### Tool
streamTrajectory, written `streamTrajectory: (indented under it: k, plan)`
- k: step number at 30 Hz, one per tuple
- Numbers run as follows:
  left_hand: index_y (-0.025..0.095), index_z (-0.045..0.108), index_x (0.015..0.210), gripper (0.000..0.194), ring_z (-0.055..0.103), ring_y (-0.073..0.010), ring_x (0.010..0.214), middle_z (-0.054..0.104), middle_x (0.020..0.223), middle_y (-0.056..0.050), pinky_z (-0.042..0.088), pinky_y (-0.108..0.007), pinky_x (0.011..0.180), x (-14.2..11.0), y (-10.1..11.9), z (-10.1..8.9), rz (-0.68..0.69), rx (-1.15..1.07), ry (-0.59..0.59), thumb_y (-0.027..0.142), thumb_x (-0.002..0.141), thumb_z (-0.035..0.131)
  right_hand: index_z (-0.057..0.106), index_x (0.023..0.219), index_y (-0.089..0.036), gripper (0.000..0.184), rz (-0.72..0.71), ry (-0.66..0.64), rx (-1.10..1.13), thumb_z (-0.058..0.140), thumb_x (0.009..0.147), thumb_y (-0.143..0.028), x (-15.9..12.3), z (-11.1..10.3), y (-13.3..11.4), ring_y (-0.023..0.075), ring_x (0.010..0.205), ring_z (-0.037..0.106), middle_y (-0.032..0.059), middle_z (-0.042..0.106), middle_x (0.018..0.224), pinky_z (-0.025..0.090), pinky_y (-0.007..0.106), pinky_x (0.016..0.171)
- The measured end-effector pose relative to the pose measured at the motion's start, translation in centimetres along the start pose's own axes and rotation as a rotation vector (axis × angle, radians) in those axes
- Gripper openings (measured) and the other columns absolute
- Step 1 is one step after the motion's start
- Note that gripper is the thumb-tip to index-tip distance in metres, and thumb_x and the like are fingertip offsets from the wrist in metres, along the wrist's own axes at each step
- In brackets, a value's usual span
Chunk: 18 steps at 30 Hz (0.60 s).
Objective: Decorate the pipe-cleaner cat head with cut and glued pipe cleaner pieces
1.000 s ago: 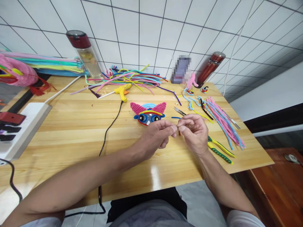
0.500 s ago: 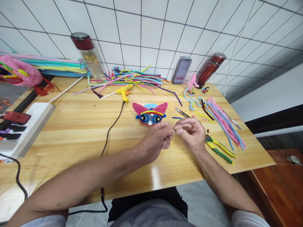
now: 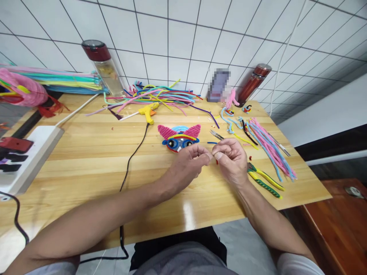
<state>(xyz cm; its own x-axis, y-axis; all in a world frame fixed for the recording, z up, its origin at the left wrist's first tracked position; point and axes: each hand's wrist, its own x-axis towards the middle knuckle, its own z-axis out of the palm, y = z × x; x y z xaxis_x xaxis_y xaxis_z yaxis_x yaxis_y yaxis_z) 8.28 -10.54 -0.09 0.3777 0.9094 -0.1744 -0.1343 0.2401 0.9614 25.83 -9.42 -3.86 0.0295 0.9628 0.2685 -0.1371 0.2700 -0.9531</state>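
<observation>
My left hand [image 3: 187,166] and my right hand [image 3: 233,162] meet fingertip to fingertip above the table, both closed in a pinch. Whatever sits between the fingertips is too small to make out. A bit of red shows just under my right thumb; I cannot tell whether it is held or lies on the table. Behind my left hand is a pipe-cleaner animal face [image 3: 180,136] with pink ears and blue-ringed eyes, its lower edge partly covered. Small snips [image 3: 216,134] lie just beyond my right fingers. Pliers [image 3: 265,183] with yellow-green handles rest beside my right wrist.
A yellow glue gun [image 3: 147,112] trails a black cord across the table at left. Loose pipe cleaners [image 3: 160,95] lie along the wall, with a pink and blue bundle [image 3: 272,149] at right. A glass bottle [image 3: 104,68], red flask [image 3: 254,86] and power strip [image 3: 31,160] stand around.
My pinched hands stay together and shift only slightly, the fingers turning a little against each other. The whole view sways slightly. The things on the table stay put.
</observation>
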Motion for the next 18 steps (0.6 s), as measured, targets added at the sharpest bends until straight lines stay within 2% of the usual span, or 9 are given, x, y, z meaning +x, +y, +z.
streamTrajectory:
  k: [4,9,14,18]
  plan:
    - [0.019,0.064,0.084,0.009,0.050,-0.0089,0.058,0.060,0.069,0.005,0.039,-0.025,0.058,-0.1,0.0,-0.1,0.245,0.310,0.096,0.026,0.089,0.062,0.065,0.098,-0.027,0.038,0.005,0.022,-0.008,0.091,0.073,-0.040,-0.1,0.1,0.0,0.0150,0.067,0.069,-0.0033,0.077,0.075,0.056,0.027,0.067]
    - [0.019,0.065,0.084,0.010,0.045,-0.0082,0.053,0.057,0.062,0.006,0.038,-0.023,0.058,0.0,-0.4,-0.5,0.554,0.686,0.180,0.014,0.091,0.060,0.063,0.097,-0.027,0.039,0.042,0.037,-0.040,0.091,0.073,-0.038,-0.2,0.4,0.0,0.0144,0.065,0.070,-0.0052,0.075,0.071,0.057,0.027,0.067]
    - [0.019,0.057,0.077,0.014,0.046,-0.0081,0.054,0.056,0.063,0.006,0.036,-0.022,0.057,0.3,-1.3,-1.0,0.756,0.881,0.211,0.008,0.087,0.059,0.062,0.094,-0.026,0.039,0.044,0.030,-0.063,0.093,0.071,-0.036,-0.6,0.9,-0.2,0.0135,0.062,0.069,-0.0054,0.074,0.068,0.056,0.025,0.064]
    - [0.020,0.050,0.072,0.018,0.049,-0.0095,0.058,0.055,0.065,0.004,0.035,-0.023,0.056,0.4,-1.6,-1.1,0.854,0.954,0.229,0.008,0.084,0.055,0.063,0.092,-0.026,0.038,0.056,0.026,-0.066,0.093,0.071,-0.037,-0.9,1.2,-0.2,0.0130,0.060,0.068,-0.0042,0.075,0.070,0.055,0.025,0.063]
